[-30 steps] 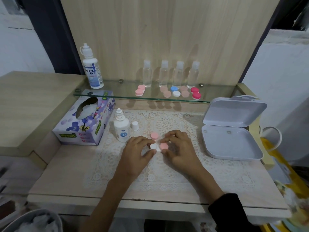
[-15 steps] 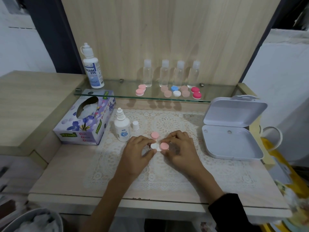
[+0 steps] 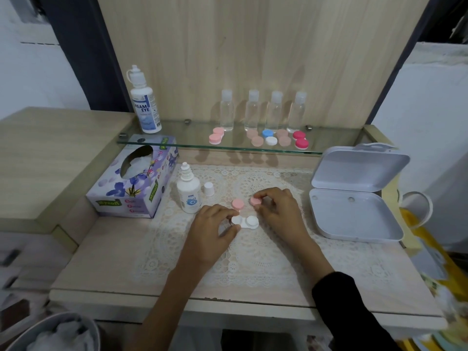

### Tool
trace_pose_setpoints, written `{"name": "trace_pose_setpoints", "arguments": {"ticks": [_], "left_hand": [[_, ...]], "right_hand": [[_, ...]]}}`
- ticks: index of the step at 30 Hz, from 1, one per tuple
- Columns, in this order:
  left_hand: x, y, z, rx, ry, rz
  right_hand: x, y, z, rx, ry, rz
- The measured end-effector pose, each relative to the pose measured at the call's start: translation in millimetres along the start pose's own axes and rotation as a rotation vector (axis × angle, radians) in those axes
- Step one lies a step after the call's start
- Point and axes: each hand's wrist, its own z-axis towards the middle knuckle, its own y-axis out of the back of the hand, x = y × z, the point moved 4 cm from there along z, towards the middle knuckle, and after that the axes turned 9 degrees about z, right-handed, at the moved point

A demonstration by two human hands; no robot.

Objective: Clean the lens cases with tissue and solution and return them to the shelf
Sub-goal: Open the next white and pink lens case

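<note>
A white lens case base (image 3: 247, 222) with both wells uncovered lies on the lace mat. My left hand (image 3: 214, 230) pinches its left end. My right hand (image 3: 279, 209) pinches a pink cap (image 3: 255, 201) lifted just above and behind the case. A second pink cap (image 3: 238, 203) lies flat on the mat behind the case. A small solution bottle (image 3: 188, 193) stands uncapped to the left, its white cap (image 3: 209, 189) beside it. A tissue box (image 3: 134, 178) sits at the left. Several closed lens cases (image 3: 258, 139) rest on the glass shelf (image 3: 182, 138).
A white hinged box (image 3: 354, 214) stands open at the right. A large solution bottle (image 3: 144, 105) and several clear small bottles (image 3: 263, 111) stand on the shelf. A bin with crumpled tissue (image 3: 50, 335) sits below the table's front left corner.
My right hand has taken the pink cap off the case's right well and lifted it back. The left hand has kept its hold on the case.
</note>
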Motion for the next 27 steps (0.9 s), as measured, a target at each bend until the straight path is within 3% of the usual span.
{"name": "trace_pose_setpoints", "arguments": {"ticks": [7, 11, 18, 27], "left_hand": [[0.2, -0.1, -0.7, 0.015, -0.008, 0.016], [-1.0, 0.4, -2.5, 0.012, -0.013, 0.018], [0.3, -6.4, -5.9, 0.102, 0.0, 0.192], [1.2, -6.5, -7.9, 0.099, 0.028, 0.169]], "right_hand": [[3.0, 4.0, -18.2, 0.027, -0.066, 0.176], [6.2, 0.1, -27.7, 0.038, 0.018, 0.049], [9.3, 9.4, -33.6, -0.025, -0.023, 0.095], [23.2, 47.1, -47.4, -0.096, 0.026, 0.125]]}}
